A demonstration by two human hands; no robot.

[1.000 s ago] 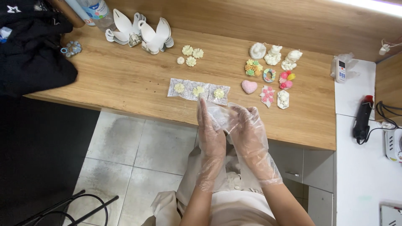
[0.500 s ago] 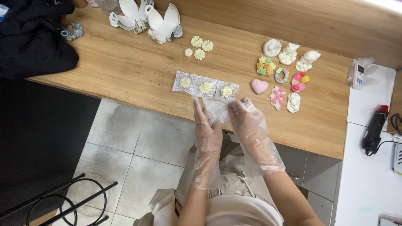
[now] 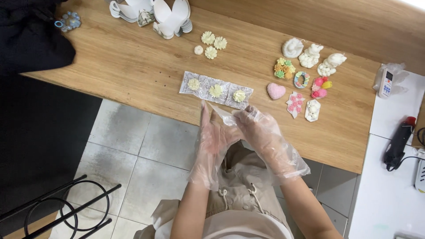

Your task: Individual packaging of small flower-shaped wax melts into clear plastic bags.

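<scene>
Pinched shut on a small clear bag (image 3: 223, 116), from both sides. Held there by the fingertips (image 3: 245, 113) of the right hand (image 3: 261, 132) on one edge. Gripped on the other edge by the left hand (image 3: 212, 137), with the other fingers standing straight up. Both wrapped in thin, see-through gloves, loose and crinkly at the wrists.

Hard to tell if anything sits inside the bag: too thin and shiny to see. Held up just over the near edge of the wooden table (image 3: 133, 66), not lying on it.

Looks like the step of tugging the bag open, or smoothing it flat. Calls next for a soft, slow pull with both pinches kept tight, so as not to rip the thin plastic. Calls too for care with slippery gloves.

Just past the hands, touching the table: a strip of three packed flowers (image 3: 216, 90), each in its own clear pocket. Farther back, a few loose cream flowers (image 3: 210, 44). Off to the right, a pink heart (image 3: 276, 90), some small colourful shapes, and white figures (image 3: 310, 55). At the far edge, a stack of white paper holders (image 3: 172, 15). Far left, a black cloth (image 3: 31, 40). Far right, on a white counter, a remote in plastic wrap (image 3: 386, 82).
</scene>
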